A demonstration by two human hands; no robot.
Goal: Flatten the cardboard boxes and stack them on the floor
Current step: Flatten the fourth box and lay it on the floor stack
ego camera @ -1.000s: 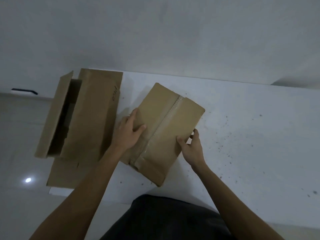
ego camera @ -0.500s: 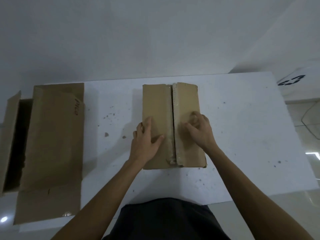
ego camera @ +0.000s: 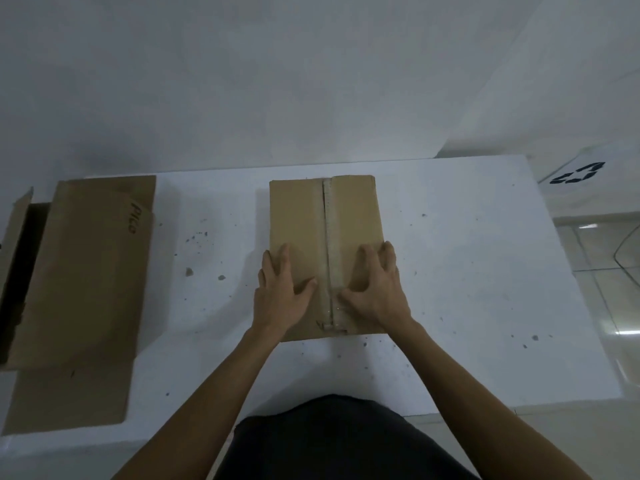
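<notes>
Both hands have slid nearer along the taped box [ego camera: 325, 216] at frame centre since half a second ago: the left hand [ego camera: 282, 296] lies flat with fingers spread, the right hand [ego camera: 375, 292] arches with fingertips [ego camera: 363, 252] pressing, neither grasping anything. Two boxes sit on the white table [ego camera: 467, 289]: this one, and an opened box [ego camera: 79, 271] at far left.

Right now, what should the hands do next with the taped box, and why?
Probably dig the right hand's fingertips under the tape strip near the close end and peel it. The box is taped shut along its middle seam, with the left hand pressing flat beside it.
</notes>
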